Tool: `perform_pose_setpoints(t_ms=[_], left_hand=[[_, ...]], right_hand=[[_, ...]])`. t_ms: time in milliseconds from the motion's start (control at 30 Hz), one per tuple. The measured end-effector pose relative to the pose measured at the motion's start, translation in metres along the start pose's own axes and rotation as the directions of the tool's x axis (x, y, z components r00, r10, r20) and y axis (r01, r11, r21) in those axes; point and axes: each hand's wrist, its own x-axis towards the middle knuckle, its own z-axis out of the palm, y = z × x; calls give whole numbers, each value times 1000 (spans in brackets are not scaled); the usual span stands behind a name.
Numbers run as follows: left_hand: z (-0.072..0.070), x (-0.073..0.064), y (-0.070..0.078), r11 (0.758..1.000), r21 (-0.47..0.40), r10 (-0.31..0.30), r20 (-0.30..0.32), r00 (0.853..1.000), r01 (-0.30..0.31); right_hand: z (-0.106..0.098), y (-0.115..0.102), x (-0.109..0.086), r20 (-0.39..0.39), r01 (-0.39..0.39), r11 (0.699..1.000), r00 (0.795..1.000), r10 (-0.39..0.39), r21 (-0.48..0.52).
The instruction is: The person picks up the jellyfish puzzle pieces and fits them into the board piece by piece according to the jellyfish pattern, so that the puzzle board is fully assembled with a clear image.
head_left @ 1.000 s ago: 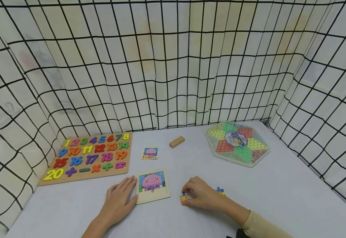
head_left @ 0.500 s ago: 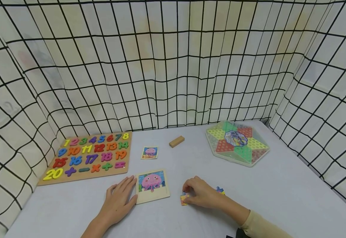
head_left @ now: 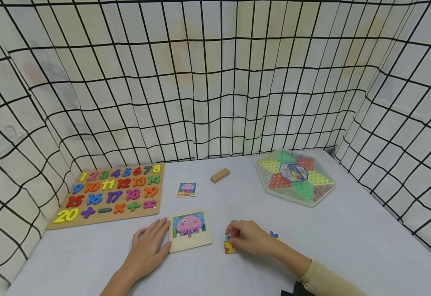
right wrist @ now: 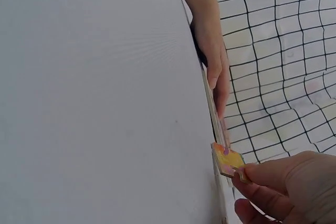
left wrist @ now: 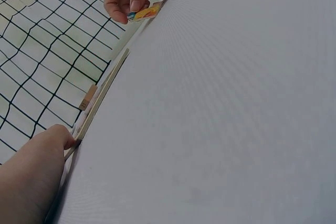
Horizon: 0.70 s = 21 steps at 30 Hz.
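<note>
2 toys flank the work: number board (head_left: pixel 104 200) left, game board (head_left: pixel 296 176) right, neither blocking.
My left hand (head_left: pixel 147 246), fingers extended, touches the puzzle board's (head_left: pixel 190 243) left edge; my right hand (head_left: pixel 250 237) pinches a piece (head_left: pixel 229 247) near its right. I'd brace the board, level the piece and mind the loose piece (head_left: pixel 274 235) half hidden by my wrist (head_left: pixel 273 247).
</note>
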Motion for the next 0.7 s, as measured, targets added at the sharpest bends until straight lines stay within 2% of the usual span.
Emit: perform_pose_setpoints(t_ms=[367, 700], left_hand=[[0, 1, 0, 1000, -3, -11, 11, 1000, 11], [0, 0, -1, 1000, -6, -9, 13, 1000, 9]], right_hand=[[0, -6, 14, -40, 27, 999, 999, -26, 32], [10, -9, 31, -64, 31, 996, 998, -26, 78]])
